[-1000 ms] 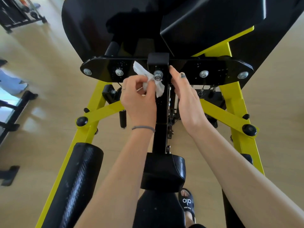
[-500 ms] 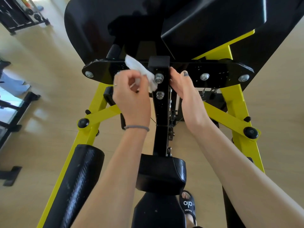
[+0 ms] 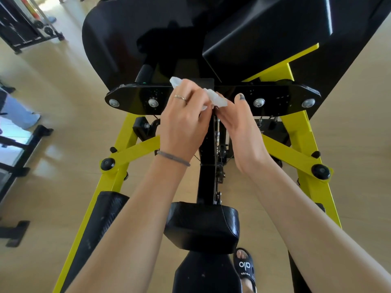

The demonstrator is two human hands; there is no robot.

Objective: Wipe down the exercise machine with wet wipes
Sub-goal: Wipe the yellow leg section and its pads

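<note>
The exercise machine has a yellow frame (image 3: 300, 132), black pads and a black crossbar (image 3: 135, 98) with silver bolts. My left hand (image 3: 184, 125) grips a crumpled white wet wipe (image 3: 213, 98) and presses it on the black centre post (image 3: 208, 166) where it meets the crossbar. My right hand (image 3: 239, 132) lies beside the post on its right, fingers fairly straight, fingertips touching the end of the wipe. The post's bolts are hidden behind my hands.
A black seat pad (image 3: 203, 225) sits below my forearms and a long black pad (image 3: 95, 233) runs along the left frame leg. My sandalled foot (image 3: 245, 269) stands on the wooden floor. Other gym equipment (image 3: 23, 24) stands at far left.
My left hand has moved right and up with the wipe, from left of the post onto its front, covering the bolts. My right hand stayed by the post and now touches the wipe.
</note>
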